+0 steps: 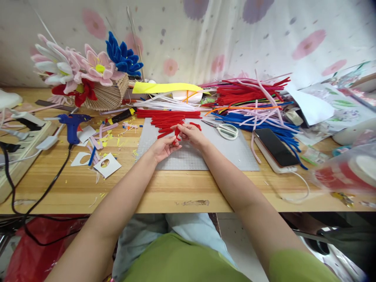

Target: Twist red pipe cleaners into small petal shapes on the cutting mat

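Observation:
Between my two hands is a short piece of red pipe cleaner [176,133], pinched above the grey cutting mat [232,156]. My left hand [163,149] grips its lower end, fingers curled. From the right, the fingers of my right hand [190,135] close on its upper part. Just behind my hands, several cut red pipe cleaners [167,121] lie in a loose stack on the mat. A small bent red piece [195,125] rests beyond my right hand. White-handled scissors [227,131] lie on the mat to the right.
A blue glue gun [73,127] with a black cord stands at left, near a power strip [26,152] and scraps. Fuzzy flowers in a woven basket [108,96] sit behind. Bundles of red [243,94] and blue pipe cleaners [273,129], a phone [276,147] and a bagged cup [349,172] occupy the right.

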`<action>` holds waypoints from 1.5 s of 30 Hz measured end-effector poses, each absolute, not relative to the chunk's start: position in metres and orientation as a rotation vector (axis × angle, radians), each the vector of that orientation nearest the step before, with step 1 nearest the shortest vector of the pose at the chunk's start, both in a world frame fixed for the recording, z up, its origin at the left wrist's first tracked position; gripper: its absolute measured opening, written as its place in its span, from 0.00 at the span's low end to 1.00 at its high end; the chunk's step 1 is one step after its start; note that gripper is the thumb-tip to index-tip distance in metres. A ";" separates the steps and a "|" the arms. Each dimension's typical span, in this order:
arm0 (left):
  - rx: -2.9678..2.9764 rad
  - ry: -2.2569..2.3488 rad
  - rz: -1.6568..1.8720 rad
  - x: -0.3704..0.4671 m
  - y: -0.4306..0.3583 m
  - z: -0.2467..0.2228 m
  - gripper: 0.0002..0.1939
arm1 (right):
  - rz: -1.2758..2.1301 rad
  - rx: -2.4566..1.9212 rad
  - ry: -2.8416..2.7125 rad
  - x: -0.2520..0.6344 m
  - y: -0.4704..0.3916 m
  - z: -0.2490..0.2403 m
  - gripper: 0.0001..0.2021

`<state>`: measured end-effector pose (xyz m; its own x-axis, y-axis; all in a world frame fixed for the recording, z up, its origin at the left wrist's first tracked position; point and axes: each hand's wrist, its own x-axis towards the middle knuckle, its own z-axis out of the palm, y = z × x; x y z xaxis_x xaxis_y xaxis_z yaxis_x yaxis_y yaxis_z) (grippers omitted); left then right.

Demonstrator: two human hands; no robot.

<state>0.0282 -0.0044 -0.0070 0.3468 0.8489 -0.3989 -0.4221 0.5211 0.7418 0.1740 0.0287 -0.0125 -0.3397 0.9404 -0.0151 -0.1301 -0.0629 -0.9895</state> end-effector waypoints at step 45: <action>0.734 1.030 0.954 0.031 -0.003 -0.001 0.05 | 1.626 -0.861 -1.200 0.165 0.028 -0.023 0.20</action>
